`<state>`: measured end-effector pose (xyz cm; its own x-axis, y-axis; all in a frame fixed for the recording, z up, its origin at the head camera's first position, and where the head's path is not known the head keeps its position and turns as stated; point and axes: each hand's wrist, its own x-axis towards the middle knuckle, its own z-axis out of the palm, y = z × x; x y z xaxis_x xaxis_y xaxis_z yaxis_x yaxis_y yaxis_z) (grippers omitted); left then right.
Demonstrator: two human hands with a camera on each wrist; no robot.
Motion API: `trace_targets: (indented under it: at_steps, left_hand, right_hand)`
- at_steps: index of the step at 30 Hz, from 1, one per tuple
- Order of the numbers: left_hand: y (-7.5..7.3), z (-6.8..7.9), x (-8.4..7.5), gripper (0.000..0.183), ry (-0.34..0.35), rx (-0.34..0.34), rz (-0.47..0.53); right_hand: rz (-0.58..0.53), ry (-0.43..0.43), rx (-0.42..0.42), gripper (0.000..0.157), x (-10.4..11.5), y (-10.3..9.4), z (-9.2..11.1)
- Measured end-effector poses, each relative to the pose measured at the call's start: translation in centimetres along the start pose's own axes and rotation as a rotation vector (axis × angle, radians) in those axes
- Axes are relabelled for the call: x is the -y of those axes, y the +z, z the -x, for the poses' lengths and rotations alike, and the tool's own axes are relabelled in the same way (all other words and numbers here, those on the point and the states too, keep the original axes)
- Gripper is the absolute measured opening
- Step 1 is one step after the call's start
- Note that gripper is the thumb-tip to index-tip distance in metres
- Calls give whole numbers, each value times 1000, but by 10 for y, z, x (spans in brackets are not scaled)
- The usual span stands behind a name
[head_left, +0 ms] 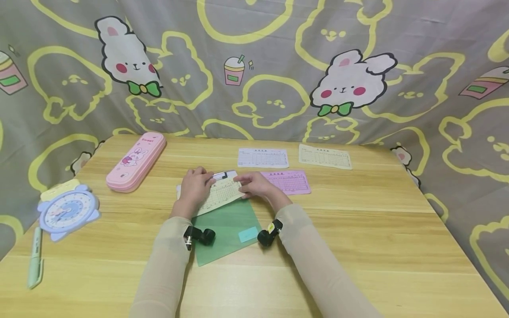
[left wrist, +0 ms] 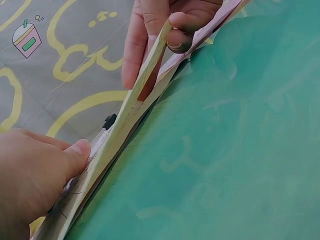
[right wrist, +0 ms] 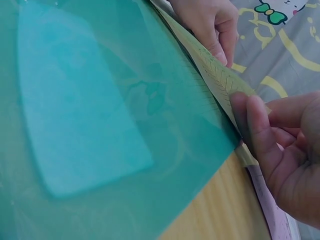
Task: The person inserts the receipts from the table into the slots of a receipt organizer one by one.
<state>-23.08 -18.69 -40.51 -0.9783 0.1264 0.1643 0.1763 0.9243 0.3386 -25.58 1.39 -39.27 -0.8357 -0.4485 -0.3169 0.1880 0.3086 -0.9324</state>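
Note:
A green translucent folder (head_left: 226, 234) lies on the table with a light-blue label (head_left: 248, 235) on it. Across its far part is a pale yellow printed form slip (head_left: 220, 194), its near edge lifted off the folder. A clip (head_left: 220, 176) with a black part sits at the slip's far edge. My left hand (head_left: 195, 190) pinches the slip's left part, the thumb right beside the clip; some of its fingers are hidden. My right hand (head_left: 256, 184) pinches the right end of the slip (right wrist: 215, 75) between thumb and fingers.
A purple form (head_left: 288, 182) lies just right of my right hand. Behind it are a white form (head_left: 262, 157) and another yellow form (head_left: 325, 157). At left are a pink pencil case (head_left: 136, 162), a blue toy clock (head_left: 68, 212) and a green highlighter (head_left: 36, 258). A patterned curtain (head_left: 274, 57) borders the table's back.

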Motion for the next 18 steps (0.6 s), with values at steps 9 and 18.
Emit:
trace_targets:
  at_steps: [9,18]
  left_hand:
    - [1,0,2,36,17,-23,2]
    - [1,-1,2,35,31,-42,5]
  right_hand:
    - [39,-4,-2,40,5,1,-3]
    - [51,-11,-11,41,2,0,-11]
